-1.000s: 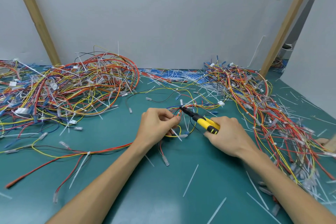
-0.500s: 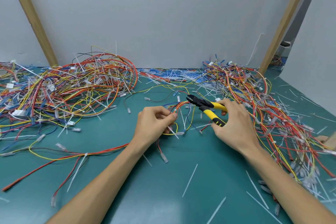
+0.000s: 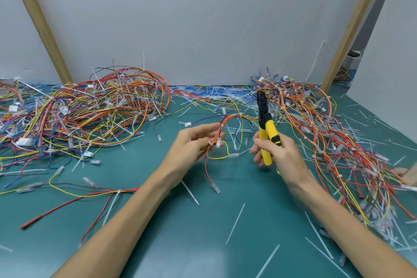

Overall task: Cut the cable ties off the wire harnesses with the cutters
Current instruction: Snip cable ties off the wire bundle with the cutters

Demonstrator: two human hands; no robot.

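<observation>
— What could go wrong from where you stand?

— From the head camera, the one view there is: the right hand (image 3: 276,153) is wrapped tight round the yellow-and-black-handled cutters (image 3: 265,133), nose pointing up and away, well clear of any wire. The left hand (image 3: 194,142) is loosely curled, fingers pinching a small bundle of red, orange and yellow wires (image 3: 222,128) that arches up from the teal work mat (image 3: 203,244). If the cutters come down at the pinch, I'd worry about the left fingertips, as the white cable tie (image 3: 218,143) sits right against them. And the blades could catch a thin wire instead of the tie, since the strands lie packed together there.

— Are the cutter blades apart?

— Hard to say; the black nose is set against the tangle behind it, and I can't make out a gap.

— How does the harness itself look?

— Thin, limp, springy. It lies between the two hands, one end trailing down to a clear plastic terminal sleeve (image 3: 215,187) on the mat. A big heap of tied multicoloured harnesses (image 3: 85,110) sits to the left, and a long loose spread of wires (image 3: 327,137) runs down the right. White cut tie strips (image 3: 234,223) litter the mat, so a snipped piece could easily get lost among them
</observation>
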